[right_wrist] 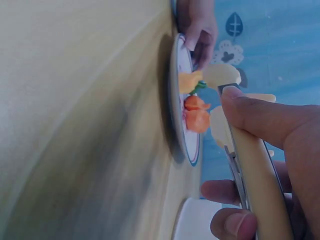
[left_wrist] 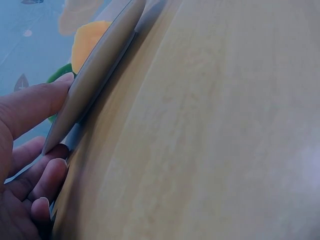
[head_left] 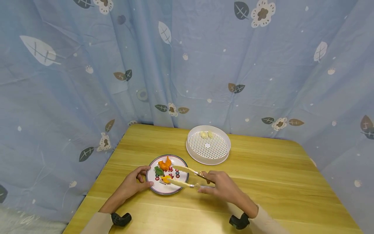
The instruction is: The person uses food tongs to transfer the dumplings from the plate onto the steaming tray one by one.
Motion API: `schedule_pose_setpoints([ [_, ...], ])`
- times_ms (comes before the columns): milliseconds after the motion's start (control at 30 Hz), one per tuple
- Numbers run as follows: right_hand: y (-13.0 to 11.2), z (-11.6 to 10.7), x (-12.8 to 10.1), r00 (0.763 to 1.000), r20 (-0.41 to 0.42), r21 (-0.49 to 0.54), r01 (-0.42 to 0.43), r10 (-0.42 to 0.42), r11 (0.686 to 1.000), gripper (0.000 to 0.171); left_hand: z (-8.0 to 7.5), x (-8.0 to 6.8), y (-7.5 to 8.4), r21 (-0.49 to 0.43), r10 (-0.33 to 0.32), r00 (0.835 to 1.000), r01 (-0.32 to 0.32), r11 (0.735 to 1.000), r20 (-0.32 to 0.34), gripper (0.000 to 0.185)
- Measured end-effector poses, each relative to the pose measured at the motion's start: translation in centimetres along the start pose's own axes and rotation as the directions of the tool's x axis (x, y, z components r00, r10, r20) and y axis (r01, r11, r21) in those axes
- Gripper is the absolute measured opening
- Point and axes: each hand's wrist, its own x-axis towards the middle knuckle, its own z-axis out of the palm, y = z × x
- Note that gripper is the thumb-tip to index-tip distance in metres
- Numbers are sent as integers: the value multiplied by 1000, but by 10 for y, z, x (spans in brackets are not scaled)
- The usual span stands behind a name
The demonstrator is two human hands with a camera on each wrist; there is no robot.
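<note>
My left hand holds the left rim of a round white plate, its thumb on the rim and fingers curled at and below the edge. On the plate lie orange dumpling-like pieces, a green piece and a yellow piece. My right hand grips a pair of metal tongs with pale, broad tips, thumb on one arm and fingers on the other. The tongs' arms are spread over the plate; one tip is right at the yellow piece, the other beside the orange ones.
Behind the plate, to the right, stands a round white steamer tray with a perforated bottom, holding two pale pieces. All of it rests on a wooden table. A blue patterned curtain hangs along the table's back and sides.
</note>
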Motion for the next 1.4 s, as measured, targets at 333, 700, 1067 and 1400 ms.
schedule_pose_setpoints([
  [333,-3,11,-4,999,21,9,35,-35,999,64,0,2,0,2,-25,1000,25,1000,-15,66],
  [700,-4,23,1,999,16,-11,43,-43,999,52,2,1,-2,-6,-27,1000,27,1000,-13,66],
  [1067,-3,27,3,995,-36,-43,90,-92,995,38,1,1,2,10,-18,1000,18,1000,-23,66],
  [1400,-2,27,0,992,-85,-18,94,-95,995,48,1,2,0,20,-12,1000,12,1000,-24,66],
])
